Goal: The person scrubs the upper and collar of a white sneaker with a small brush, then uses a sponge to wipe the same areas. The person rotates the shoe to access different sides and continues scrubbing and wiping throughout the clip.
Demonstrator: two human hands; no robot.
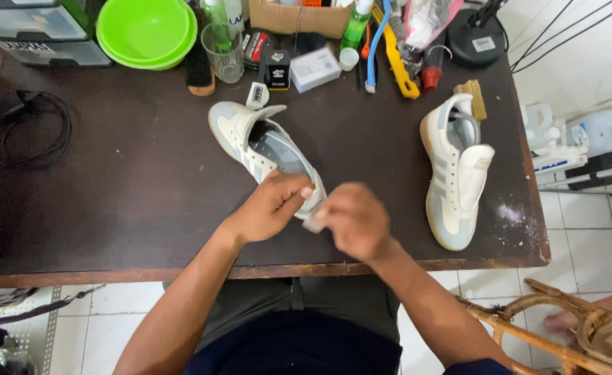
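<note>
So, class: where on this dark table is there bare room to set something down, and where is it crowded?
Bare: the table between the black cable and the held sneaker, and between that and the second sneaker. Crowded: the far edge, around the green bowls and glass.

Heel end hidden under both hands

Rear of white leather sneaker (264,142) covered by left hand (273,206) and blurred right hand (353,221); small pale object at right fingertips indistinct.
</note>
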